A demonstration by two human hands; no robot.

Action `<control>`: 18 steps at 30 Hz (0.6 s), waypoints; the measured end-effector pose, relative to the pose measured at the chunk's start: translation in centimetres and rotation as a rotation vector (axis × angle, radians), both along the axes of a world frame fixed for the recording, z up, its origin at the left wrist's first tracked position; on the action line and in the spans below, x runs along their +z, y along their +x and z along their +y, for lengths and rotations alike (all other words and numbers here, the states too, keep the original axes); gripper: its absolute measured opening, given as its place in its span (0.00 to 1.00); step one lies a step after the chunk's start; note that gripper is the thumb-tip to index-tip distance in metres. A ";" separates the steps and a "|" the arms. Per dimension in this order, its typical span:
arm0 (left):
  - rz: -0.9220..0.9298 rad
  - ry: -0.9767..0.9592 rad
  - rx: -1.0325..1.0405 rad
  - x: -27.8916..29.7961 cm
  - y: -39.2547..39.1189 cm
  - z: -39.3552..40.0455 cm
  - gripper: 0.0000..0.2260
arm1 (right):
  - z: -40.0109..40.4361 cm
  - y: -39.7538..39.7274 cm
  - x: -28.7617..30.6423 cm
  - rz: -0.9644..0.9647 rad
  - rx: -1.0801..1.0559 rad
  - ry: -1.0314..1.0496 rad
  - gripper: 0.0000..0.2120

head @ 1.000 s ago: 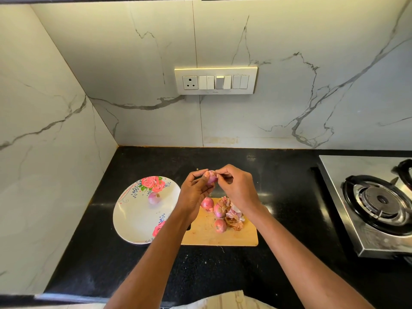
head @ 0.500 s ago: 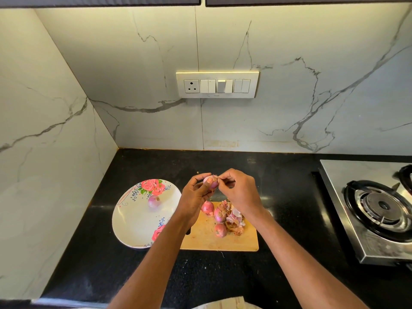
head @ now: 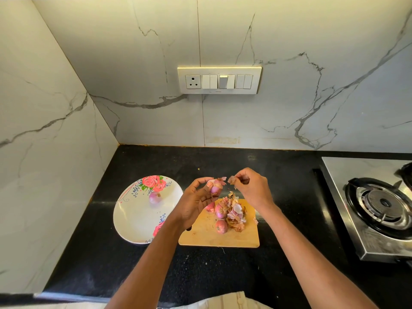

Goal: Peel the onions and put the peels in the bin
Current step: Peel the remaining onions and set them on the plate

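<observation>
The left hand (head: 198,202) holds a small red onion (head: 215,186) above the far left corner of the wooden cutting board (head: 223,239), its grip clamped round the bulb with thumb and fingers so that the loose, torn skin points right, toward the other hand. The right hand (head: 252,189) hangs just beside it at about the same height, its grip pinched together on a strip of peel (head: 231,180) that looks torn free, with a narrow gap showing between strip and onion. The coming move seems to turn on that gap: the strip sits directly above the peel pile (head: 236,214) on the board, so the right hand probably needs only to drop it there. Three more onions (head: 221,211) lie on the board left of the pile, nearer the left hand, and one peeled onion (head: 155,196) rests on the floral plate (head: 131,219) on the black counter (head: 278,175), also on the left hand's side. No bin is in view, so the peels' last stop cannot be placed.
</observation>
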State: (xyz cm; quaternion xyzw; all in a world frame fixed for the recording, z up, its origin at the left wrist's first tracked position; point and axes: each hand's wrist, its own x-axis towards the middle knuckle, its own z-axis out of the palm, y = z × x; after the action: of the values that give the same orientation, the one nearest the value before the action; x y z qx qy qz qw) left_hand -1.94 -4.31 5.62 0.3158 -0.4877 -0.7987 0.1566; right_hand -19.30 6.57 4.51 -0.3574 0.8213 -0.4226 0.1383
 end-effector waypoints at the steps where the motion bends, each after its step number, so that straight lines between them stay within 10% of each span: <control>1: 0.000 0.003 0.007 -0.1 0.1 0.0 0.12 | 0.3 -0.1 -0.6 -0.003 0.032 0.082 0.04; 7: 0.011 0.014 0.061 -0.8 0.1 0.2 0.12 | 2.0 0.5 -5.5 0.044 0.203 0.405 0.09; 18: -0.004 -0.083 0.112 -0.6 -0.8 0.4 0.14 | -1.0 2.8 1.9 -0.008 0.294 -0.108 0.14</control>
State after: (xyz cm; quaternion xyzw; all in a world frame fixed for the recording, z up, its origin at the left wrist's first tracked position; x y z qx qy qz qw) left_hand -2.71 -3.95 5.04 0.3373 -0.5020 -0.7673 0.2130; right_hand -16.51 5.54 6.37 -0.4789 0.7356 -0.4431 0.1825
